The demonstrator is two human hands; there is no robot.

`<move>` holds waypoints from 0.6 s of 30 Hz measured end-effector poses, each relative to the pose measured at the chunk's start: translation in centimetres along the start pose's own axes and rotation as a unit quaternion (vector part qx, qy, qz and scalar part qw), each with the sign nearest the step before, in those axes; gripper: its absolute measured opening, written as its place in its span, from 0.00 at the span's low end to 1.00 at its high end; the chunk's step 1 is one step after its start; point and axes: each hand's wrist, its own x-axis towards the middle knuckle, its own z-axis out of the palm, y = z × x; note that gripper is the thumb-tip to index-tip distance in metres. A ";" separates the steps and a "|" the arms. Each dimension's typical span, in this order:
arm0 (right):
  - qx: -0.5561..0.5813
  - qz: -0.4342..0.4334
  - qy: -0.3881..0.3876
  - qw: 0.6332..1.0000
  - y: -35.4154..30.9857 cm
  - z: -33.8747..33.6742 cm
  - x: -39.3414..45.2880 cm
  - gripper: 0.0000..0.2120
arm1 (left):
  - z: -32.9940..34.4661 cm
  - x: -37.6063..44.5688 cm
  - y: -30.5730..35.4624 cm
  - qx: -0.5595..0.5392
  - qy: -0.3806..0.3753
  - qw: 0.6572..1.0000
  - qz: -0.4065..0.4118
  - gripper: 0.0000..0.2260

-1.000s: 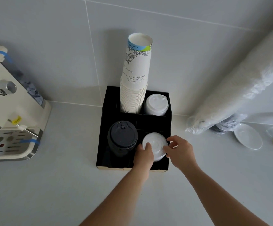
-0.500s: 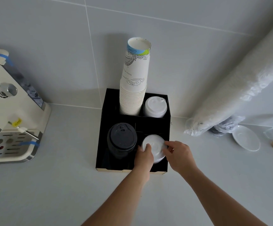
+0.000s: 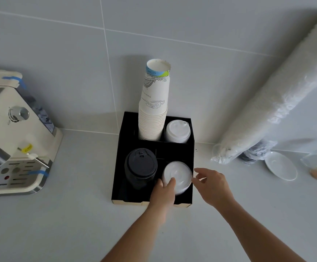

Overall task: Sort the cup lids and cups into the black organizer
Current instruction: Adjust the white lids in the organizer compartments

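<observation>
left hand (image 3: 163, 193): reaches in from below over the front edge of the black organizer (image 3: 189, 195); thumb lies on top of the clear lid stack (image 3: 177, 175), the other fingers curl round its near left side, so it grips the stack.
right hand (image 3: 213, 186): just right of the stack, fingers spread and loosely bent, tips near the stack's right rim; whether they touch it i cannot tell; it holds nothing.
clear lid stack: in the front right compartment, flat face up, its axis upright.
black lid stack (image 3: 140, 167): front left compartment, upright, sip-hole side up, just beside the clear lids.
paper cup stack (image 3: 154, 108): back left compartment, tall, upside down with the bases up, leaning slightly right.
white lid stack (image 3: 177, 131): back right compartment, tops up.
organizer: sits on the counter against the tiled wall.
bagged cup sleeve (image 3: 273, 99): leans on the wall to the right, long axis running diagonally up right.
saucer (image 3: 280, 166): on the counter below that sleeve.
coffee machine (image 3: 12, 137): far left, well apart from the organizer.
</observation>
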 end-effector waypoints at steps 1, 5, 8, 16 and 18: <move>0.000 -0.004 0.005 1.000 0.0 -0.3 0.0 0.16 | -0.5 -0.9 -0.2 0.004 -0.012 1.000 0.005 0.35; 0.016 -0.014 0.025 0.999 -0.3 -1.5 0.4 0.15 | -2.5 -4.7 -0.4 0.064 -0.065 0.994 0.054 0.33; 0.024 -0.028 0.041 0.998 -1.2 -2.3 1.2 0.14 | -3.6 -7.0 0.9 0.103 -0.089 0.984 0.117 0.23; 0.051 -0.066 0.059 0.995 -3.7 -4.7 5.5 0.15 | -5.2 -8.1 10.4 0.180 -0.095 0.934 0.293 0.16; 0.049 -0.070 0.056 0.995 -4.1 -5.1 6.7 0.16 | -5.5 -7.1 12.9 0.243 -0.083 0.918 0.303 0.15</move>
